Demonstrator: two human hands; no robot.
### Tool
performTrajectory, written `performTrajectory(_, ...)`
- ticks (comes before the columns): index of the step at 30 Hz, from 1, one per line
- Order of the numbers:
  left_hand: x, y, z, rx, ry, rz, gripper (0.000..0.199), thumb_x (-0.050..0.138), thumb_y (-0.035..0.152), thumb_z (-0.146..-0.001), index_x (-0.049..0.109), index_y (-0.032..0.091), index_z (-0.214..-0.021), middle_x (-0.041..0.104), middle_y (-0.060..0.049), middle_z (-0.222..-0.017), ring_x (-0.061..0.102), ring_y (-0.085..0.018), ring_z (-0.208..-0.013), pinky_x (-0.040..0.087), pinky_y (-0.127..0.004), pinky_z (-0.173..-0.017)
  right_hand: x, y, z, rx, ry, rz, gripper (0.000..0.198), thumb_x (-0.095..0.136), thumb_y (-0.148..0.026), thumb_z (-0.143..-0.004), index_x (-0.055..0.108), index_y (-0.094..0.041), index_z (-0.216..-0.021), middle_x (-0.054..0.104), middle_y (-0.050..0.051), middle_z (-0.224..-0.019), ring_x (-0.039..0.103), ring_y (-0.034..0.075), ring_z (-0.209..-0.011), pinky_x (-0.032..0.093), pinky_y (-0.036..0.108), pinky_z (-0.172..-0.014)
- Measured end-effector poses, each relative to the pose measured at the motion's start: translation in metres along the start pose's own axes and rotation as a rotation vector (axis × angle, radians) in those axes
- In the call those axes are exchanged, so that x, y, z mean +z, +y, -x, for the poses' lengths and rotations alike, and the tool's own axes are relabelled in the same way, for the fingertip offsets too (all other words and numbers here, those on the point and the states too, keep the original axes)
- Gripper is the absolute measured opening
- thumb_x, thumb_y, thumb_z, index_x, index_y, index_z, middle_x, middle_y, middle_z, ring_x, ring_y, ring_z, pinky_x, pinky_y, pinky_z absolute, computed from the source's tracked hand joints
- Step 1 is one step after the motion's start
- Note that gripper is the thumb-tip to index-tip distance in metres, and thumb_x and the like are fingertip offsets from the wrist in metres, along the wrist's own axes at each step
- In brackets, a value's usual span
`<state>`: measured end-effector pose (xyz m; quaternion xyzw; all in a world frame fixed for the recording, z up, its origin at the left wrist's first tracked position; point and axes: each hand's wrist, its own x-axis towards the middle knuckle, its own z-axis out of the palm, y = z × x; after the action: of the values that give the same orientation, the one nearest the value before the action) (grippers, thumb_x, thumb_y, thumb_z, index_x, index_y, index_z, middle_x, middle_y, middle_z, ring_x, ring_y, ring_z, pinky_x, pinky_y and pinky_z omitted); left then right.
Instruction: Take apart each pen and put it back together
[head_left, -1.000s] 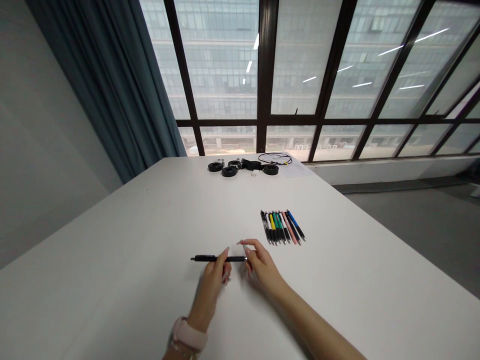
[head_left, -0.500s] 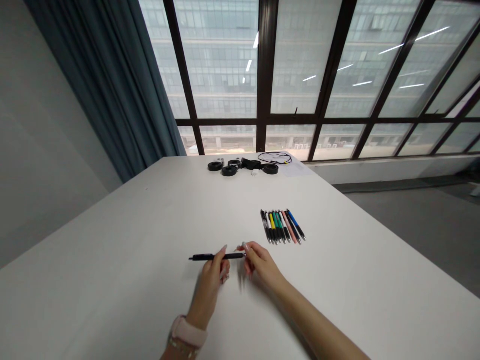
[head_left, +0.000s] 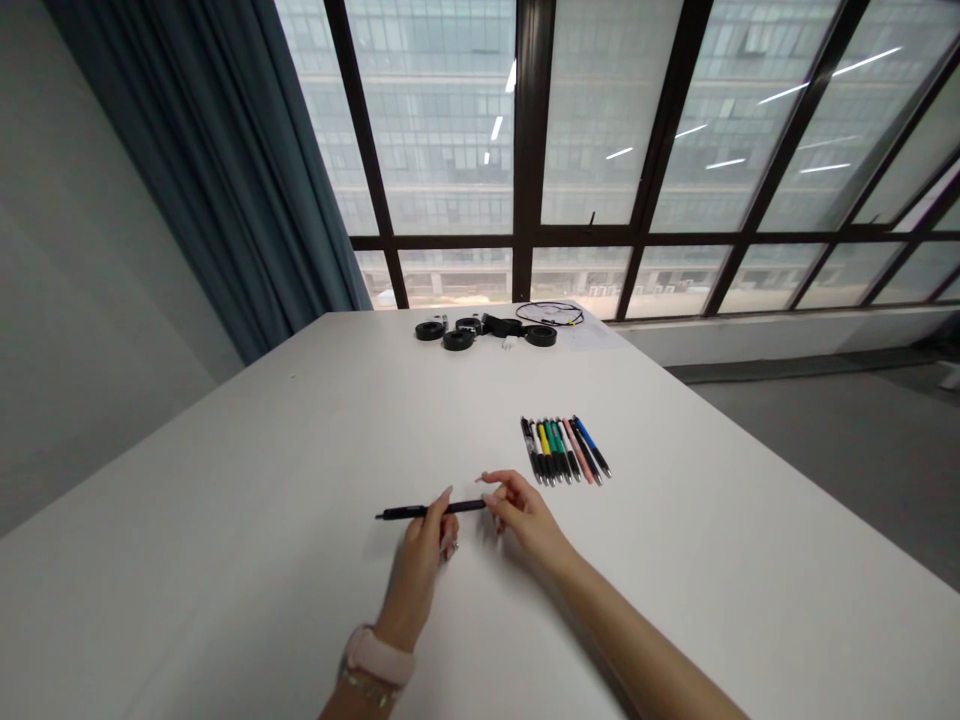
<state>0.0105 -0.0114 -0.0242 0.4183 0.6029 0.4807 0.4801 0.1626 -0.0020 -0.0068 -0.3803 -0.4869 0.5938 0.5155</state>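
Note:
A black pen (head_left: 405,513) lies crosswise in the air just above the white table, nearly level. My left hand (head_left: 431,540) is closed around its middle, thumb on top, with a ring on one finger and a pink band at the wrist. At the pen's right end, my right hand (head_left: 521,515) pinches the tip between thumb and a curled finger, while the index finger is raised and stretched to the left. The very tip is hidden by those fingers. Beyond my right hand is a row of pens (head_left: 559,450), black, white, yellow, green, pink and blue, side by side.
Several black rolls (head_left: 458,341) sit at the far end of the white table (head_left: 247,480), with a small white plug (head_left: 508,343) and a coiled black cable (head_left: 551,314). A blue curtain (head_left: 217,160) hangs at the left, beside large windows.
My right index finger has lifted and straightened away from the pen's end, and the right hand has risen slightly. The left hand keeps its hold on the pen, now tilted slightly.

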Motion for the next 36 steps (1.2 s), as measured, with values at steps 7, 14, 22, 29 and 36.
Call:
performTrajectory(7, 0.0, 0.003, -0.001, -0.072, -0.006, 0.104, 0.061, 0.057, 0.073, -0.071, 0.035, 0.024, -0.041, 0.034, 0.006, -0.039, 0.032, -0.009, -0.039, 0.024, -0.024, -0.042, -0.005, 0.008, -0.004, 0.067, -0.02, 0.124, 0.046, 0.072, -0.06, -0.072, 0.073, -0.015, -0.08, 0.055, -0.003, -0.058, 0.047, 0.011, -0.053, 0.038, 0.025, -0.054)
performTrajectory(14, -0.004, -0.004, -0.006, 0.004, 0.008, -0.041, 0.066, 0.043, 0.085, -0.072, 0.047, 0.023, -0.047, 0.045, 0.002, -0.043, 0.04, -0.013, -0.04, 0.029, -0.027, -0.043, -0.009, 0.012, -0.006, 0.071, 0.01, 0.165, 0.051, 0.077, -0.066, -0.066, 0.07, -0.015, -0.073, 0.06, -0.002, -0.055, 0.051, 0.011, -0.052, 0.04, 0.025, -0.054)
performTrajectory(22, -0.009, 0.006, 0.003, 0.263, -0.024, -0.104, 0.043, 0.057, 0.059, -0.08, 0.071, 0.019, -0.086, 0.071, -0.006, -0.076, 0.061, -0.02, -0.069, 0.041, -0.027, -0.053, -0.006, 0.019, -0.007, 0.068, 0.045, 0.162, 0.053, 0.074, -0.068, -0.066, 0.066, -0.016, -0.072, 0.062, -0.001, -0.052, 0.052, 0.012, -0.049, 0.038, 0.025, -0.054)
performTrajectory(29, -0.016, 0.004, -0.011, 0.135, 0.012, 0.018, 0.052, 0.065, 0.064, -0.071, 0.078, 0.017, -0.09, 0.077, -0.014, -0.102, 0.065, -0.024, -0.086, 0.039, -0.024, -0.048, -0.013, 0.014, -0.008, 0.085, 0.066, 0.149, 0.052, 0.076, -0.068, -0.062, 0.062, -0.018, -0.068, 0.057, -0.004, -0.049, 0.048, 0.011, -0.046, 0.035, 0.026, -0.051)
performTrajectory(36, -0.017, 0.008, -0.012, 0.019, 0.092, 0.163, 0.06, 0.072, 0.068, -0.063, 0.075, 0.012, -0.085, 0.078, -0.015, -0.089, 0.067, -0.019, -0.069, 0.039, -0.022, -0.044, -0.02, 0.005, -0.008, 0.125, 0.012, 0.137, 0.049, 0.084, -0.059, -0.054, 0.064, -0.018, -0.071, 0.058, -0.005, -0.051, 0.051, 0.011, -0.048, 0.038, 0.026, -0.053)
